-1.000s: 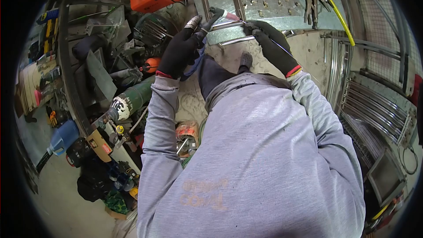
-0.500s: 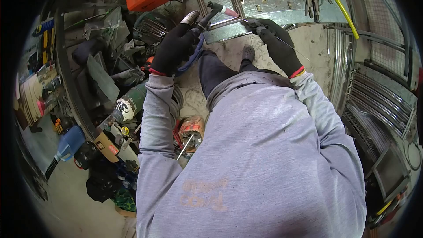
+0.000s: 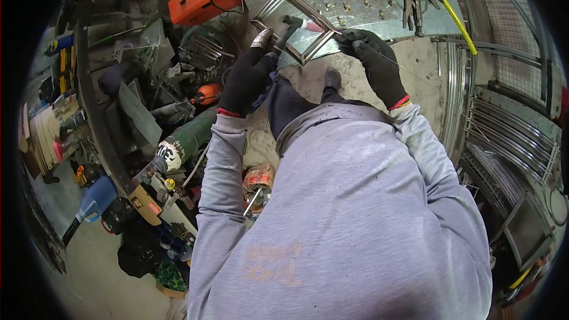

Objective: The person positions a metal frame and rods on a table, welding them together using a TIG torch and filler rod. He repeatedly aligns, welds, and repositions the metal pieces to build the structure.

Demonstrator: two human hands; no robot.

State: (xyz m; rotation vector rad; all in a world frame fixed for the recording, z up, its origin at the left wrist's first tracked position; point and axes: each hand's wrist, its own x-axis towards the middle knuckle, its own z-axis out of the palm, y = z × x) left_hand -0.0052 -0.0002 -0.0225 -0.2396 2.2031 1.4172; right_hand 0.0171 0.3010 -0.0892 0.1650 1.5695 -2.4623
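Observation:
My left hand [image 3: 248, 77], in a black glove, is closed round a welding torch [image 3: 287, 34] with a dark handle and a pink nozzle. The nozzle points right, over the near end of a shiny metal frame [image 3: 296, 1]. That frame lies slanted on the metal table [image 3: 370, 21], one corner toward me. My right hand [image 3: 374, 62], also gloved in black, pinches a thin metal rod [image 3: 404, 67]. The rod's front end is close to the frame's right side; whether it touches cannot be made out.
An orange machine [image 3: 198, 1] stands left of the table. Small metal pieces [image 3: 348, 7] and clamps [image 3: 415, 0] lie on the tabletop. A green gas cylinder [image 3: 192, 136] lies at my left among clutter. Metal bars [image 3: 510, 136] are stacked at the right.
The frame has turned from nearly square to the table edge to a slant. My left hand and the torch have moved slightly nearer to me. My right hand still holds the rod.

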